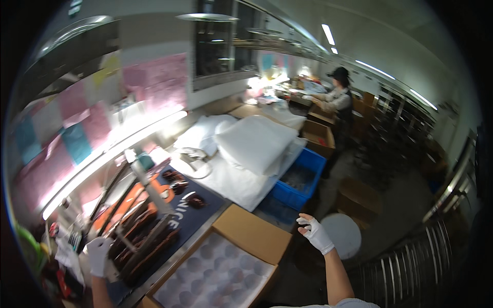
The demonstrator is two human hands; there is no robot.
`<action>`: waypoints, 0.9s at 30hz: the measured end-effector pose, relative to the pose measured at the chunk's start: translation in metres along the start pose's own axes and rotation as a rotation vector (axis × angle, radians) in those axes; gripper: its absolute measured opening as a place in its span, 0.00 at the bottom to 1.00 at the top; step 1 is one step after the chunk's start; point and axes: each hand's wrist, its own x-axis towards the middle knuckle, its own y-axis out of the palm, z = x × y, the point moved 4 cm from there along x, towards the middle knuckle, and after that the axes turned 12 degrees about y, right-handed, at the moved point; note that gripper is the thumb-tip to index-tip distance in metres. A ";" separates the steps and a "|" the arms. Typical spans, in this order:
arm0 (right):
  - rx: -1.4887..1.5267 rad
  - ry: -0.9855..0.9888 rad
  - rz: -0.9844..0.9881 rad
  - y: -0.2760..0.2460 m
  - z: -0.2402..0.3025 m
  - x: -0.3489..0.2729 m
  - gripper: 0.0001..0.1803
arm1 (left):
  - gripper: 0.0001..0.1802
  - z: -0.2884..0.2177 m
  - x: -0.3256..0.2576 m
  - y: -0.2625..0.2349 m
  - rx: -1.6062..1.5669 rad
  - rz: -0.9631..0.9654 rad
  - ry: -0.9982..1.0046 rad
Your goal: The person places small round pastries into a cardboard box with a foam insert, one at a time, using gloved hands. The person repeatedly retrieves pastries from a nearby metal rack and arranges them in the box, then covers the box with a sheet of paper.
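Left hand [99, 256] beside dark bundles [146, 251], contact unclear; carton [251, 230] cut off below.

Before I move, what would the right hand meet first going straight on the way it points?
Probably the blue bin: the right hand points toward it, up and left in the picture, though depth is unclear.

Your left hand [98, 256] and right hand [318, 237] are white-gloved. Lower left, you have dark brown strips [151, 254] and a navy, white-lettered mat [192, 216]; right of centre, a blue bin [288, 197]; upper left, pink and teal sheets [156, 84].
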 end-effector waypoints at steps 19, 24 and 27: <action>-0.473 -1.423 0.713 0.200 0.445 -0.032 0.40 | 0.11 -0.090 -0.089 -0.025 -0.632 0.232 -0.286; -0.410 -1.424 0.873 0.222 0.446 -0.067 0.43 | 0.10 -0.077 -0.120 -0.061 -0.578 0.253 -0.274; -0.585 -1.480 0.894 0.213 0.413 -0.058 0.41 | 0.12 -0.092 -0.119 -0.047 -0.601 0.336 -0.247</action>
